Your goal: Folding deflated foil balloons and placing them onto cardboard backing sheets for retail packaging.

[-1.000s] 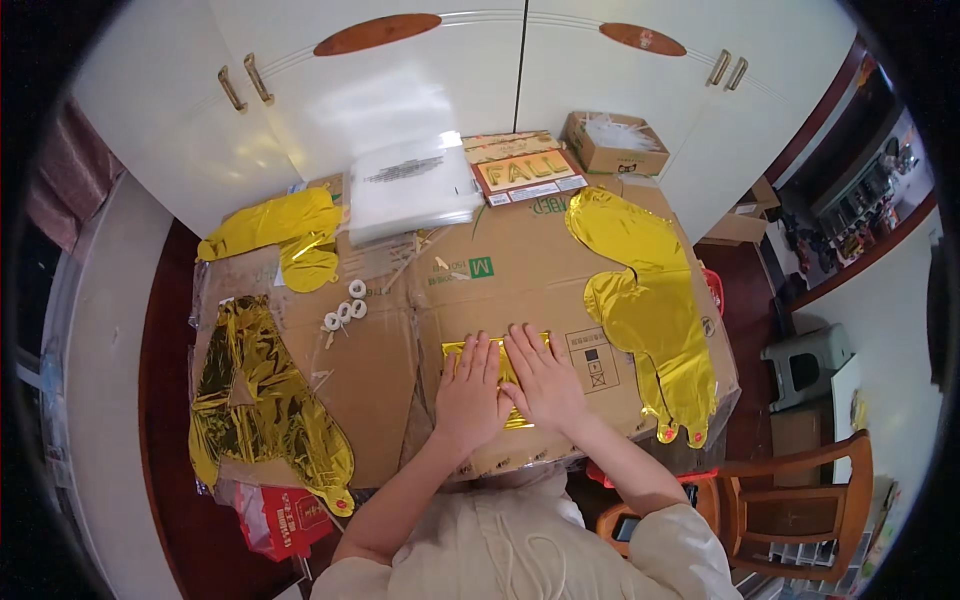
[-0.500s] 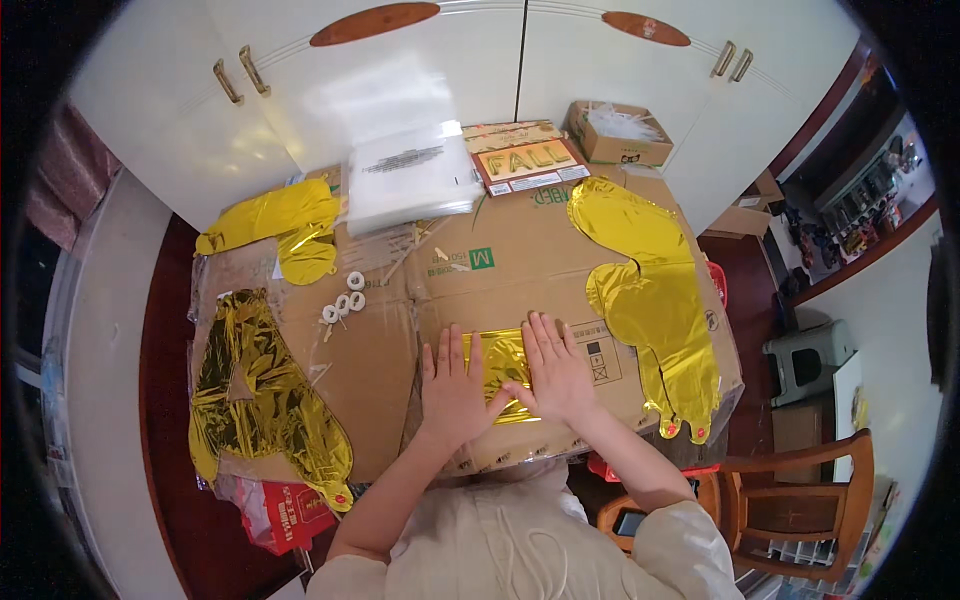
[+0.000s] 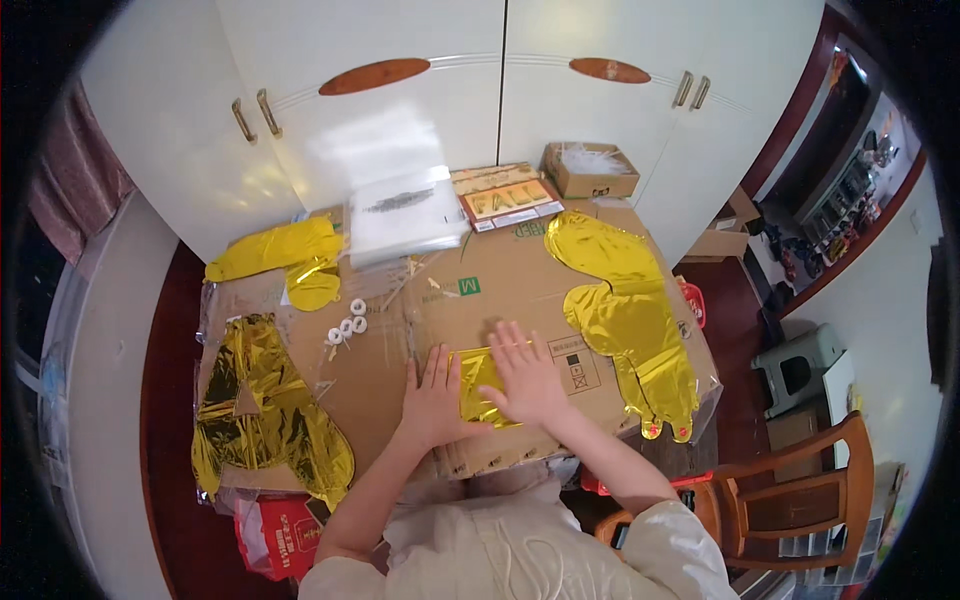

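A folded gold foil balloon [image 3: 476, 378] lies as a small flat rectangle near the front of a cardboard-covered table. My left hand [image 3: 432, 408] rests flat along its left edge, fingers stretched out. Across its right part lies my right hand [image 3: 530, 382], palm down with fingers spread, hiding some of the foil. Neither hand grips anything. To the right is an unfolded gold foil balloon [image 3: 625, 310], with two red-marked tabs at its near end. Another, an A-shaped gold foil balloon [image 3: 265, 390], lies at the left front, and a further gold foil balloon [image 3: 280, 250] behind it.
Several small white rolls [image 3: 352, 325] sit left of the middle. At the back are a stack of clear plastic bags [image 3: 400, 215], flat printed packages [image 3: 510, 203] and an open cardboard box [image 3: 592, 180]. A wooden chair [image 3: 850, 480] stands right; a red bag [image 3: 275, 540] hangs left.
My right hand has slid left over the folded foil and its fingers are spread wider. My left hand stays at the left edge. The whole view has shifted slightly.
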The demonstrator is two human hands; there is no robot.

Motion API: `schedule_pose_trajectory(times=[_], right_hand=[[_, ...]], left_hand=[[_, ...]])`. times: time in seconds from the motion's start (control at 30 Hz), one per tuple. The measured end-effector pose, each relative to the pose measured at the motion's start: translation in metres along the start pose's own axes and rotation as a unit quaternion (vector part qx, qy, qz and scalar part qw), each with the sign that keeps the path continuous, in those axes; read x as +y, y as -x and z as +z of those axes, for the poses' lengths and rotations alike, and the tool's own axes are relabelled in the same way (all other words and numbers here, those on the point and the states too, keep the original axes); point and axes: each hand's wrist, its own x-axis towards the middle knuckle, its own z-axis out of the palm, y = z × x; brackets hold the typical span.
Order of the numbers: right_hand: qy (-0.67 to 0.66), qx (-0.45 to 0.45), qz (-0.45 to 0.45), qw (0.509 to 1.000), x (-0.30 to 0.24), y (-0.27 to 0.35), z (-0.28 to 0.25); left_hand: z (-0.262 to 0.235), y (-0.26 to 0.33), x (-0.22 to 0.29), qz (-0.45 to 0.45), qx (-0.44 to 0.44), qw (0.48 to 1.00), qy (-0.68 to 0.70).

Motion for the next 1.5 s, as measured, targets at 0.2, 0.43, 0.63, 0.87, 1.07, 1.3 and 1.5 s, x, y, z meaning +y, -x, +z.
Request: schedule_pose_trajectory(times=[0.2, 0.43, 0.63, 0.87, 1.07, 1.3, 1.5], right_hand=[[-0.034, -0.040, -0.034, 0.998, -0.001, -0.004, 0.029], [-0.010, -0.032, -0.040, 0.999, -0.002, -0.005, 0.024], [0.010, -0.110, -0.008, 0.994, -0.003, -0.006, 0.019], [0.003, -0.105, -0.008, 0.994, -0.007, -0.008, 0.014], [0.017, -0.168, -0.001, 0.986, -0.007, -0.010, 0.002], [0.018, -0.167, -0.007, 0.986, -0.006, -0.012, 0.002], [-0.008, -0.085, -0.010, 0.996, -0.003, -0.005, 0.016]], left_hand=[[-0.002, 0.000, 0.001, 0.004, -0.006, 1.000, 0.005], [-0.007, 0.004, -0.006, 0.017, -0.001, 1.000, -0.015], [-0.049, -0.036, -0.031, 0.121, 0.021, 0.992, -0.031], [-0.044, -0.248, -0.021, 0.136, 0.329, 0.905, -0.232], [-0.061, -0.320, -0.001, 0.115, 0.114, 0.964, -0.211], [-0.104, -0.284, -0.019, 0.092, 0.303, 0.939, -0.132], [-0.113, -0.158, -0.108, 0.063, 0.395, 0.766, 0.504]])
